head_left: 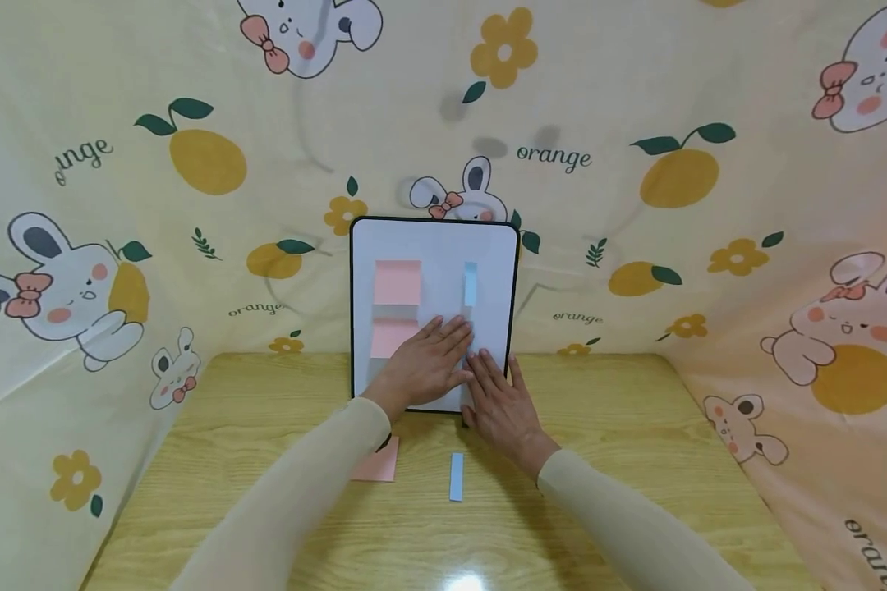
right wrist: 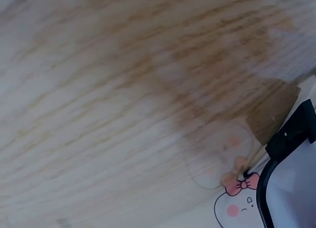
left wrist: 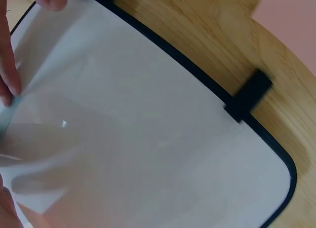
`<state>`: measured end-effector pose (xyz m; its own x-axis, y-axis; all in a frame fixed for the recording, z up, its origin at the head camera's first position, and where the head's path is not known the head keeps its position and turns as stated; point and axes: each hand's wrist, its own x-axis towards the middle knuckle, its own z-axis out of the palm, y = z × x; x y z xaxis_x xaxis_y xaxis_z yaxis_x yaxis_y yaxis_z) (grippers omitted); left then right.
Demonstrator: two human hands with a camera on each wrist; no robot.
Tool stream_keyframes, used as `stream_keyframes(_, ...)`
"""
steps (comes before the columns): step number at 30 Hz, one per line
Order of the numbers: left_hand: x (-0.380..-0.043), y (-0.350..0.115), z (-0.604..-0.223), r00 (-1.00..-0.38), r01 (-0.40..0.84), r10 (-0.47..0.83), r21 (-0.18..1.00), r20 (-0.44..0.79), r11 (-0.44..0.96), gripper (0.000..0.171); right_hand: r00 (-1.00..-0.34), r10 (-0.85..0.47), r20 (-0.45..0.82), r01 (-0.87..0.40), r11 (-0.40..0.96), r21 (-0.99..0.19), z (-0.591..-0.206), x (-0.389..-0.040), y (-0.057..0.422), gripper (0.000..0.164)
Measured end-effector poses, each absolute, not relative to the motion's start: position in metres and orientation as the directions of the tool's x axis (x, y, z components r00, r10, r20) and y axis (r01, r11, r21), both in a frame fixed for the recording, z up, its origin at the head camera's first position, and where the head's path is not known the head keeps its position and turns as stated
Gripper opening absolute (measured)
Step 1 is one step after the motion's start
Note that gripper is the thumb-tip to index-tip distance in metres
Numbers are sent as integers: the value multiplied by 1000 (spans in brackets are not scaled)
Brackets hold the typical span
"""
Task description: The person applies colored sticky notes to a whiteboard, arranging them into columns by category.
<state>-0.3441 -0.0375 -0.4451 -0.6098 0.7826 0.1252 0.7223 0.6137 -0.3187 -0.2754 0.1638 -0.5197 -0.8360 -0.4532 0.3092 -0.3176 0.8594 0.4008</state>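
A white board with a black rim (head_left: 488, 246) stands upright on the table. My left hand (head_left: 423, 361) lies across its middle with fingers extended, touching the surface and partly covering the lower pink sticky note (head_left: 392, 338). Just to its right, my right hand (head_left: 504, 410) rests its straight fingers on the board's lower right part. In the left wrist view, a sliver of a blue strip (left wrist: 7, 117) shows under fingertips; the hands hide most of that spot. Higher on the board are another pink sticky note (head_left: 397, 282) and a narrow blue sticky strip (head_left: 471, 284).
On the wooden table (head_left: 599, 460), in front of the board, lie a pink note (head_left: 379, 465), partly behind the left sleeve, and a blue strip (head_left: 456, 477). A black foot (left wrist: 252, 92) juts from the board's rim. A patterned cloth (head_left: 584, 74) surrounds the table's back and sides.
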Motion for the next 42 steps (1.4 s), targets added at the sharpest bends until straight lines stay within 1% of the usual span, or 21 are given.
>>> stream_keyframes(3, -343, -32, -445, -583, 734, 802, -335, 134, 590, 73, -838, -450, 309, -301, 853, 426, -521, -274, 165, 76)
stream_keyframes(7, -344, -36, -442, -607, 707, 784, -363, 129, 607, 74, -846, -442, 298, -291, 851, 437, -522, -274, 164, 76)
stream_keyframes(10, -346, -45, -441, -622, 701, 774, -357, 117, 617, 74, -852, -436, 288, -296, 857, 423, -521, -276, 162, 77)
stream_keyframes(16, -344, -51, -451, -598, 724, 792, -341, 124, 600, 73, -854, -439, 279, -311, 861, 402, -521, -278, 158, 76)
stream_keyframes(21, -337, -49, -463, -600, 719, 789, -343, 133, 604, 73, -842, -444, 307, -308, 862, 403, -525, -280, 159, 76)
stream_keyframes(27, -331, -46, -473, -619, 727, 776, -287, 118, 623, 73, -847, -438, 303, -312, 869, 384, -525, -281, 162, 77)
stream_keyframes(34, -326, -40, -475, -653, 718, 748, -217, 120, 661, 74, -838, -445, 317, -316, 868, 383, -527, -278, 165, 77)
stream_keyframes(39, -316, -41, -482, -660, 725, 737, -136, 143, 675, 74, -822, -443, 359, -337, 885, 320, -529, -275, 166, 77)
stream_keyframes(42, -307, -46, -487, -672, 721, 723, -83, 159, 688, 72, -825, -426, 372, -337, 899, 280, -528, -272, 167, 75)
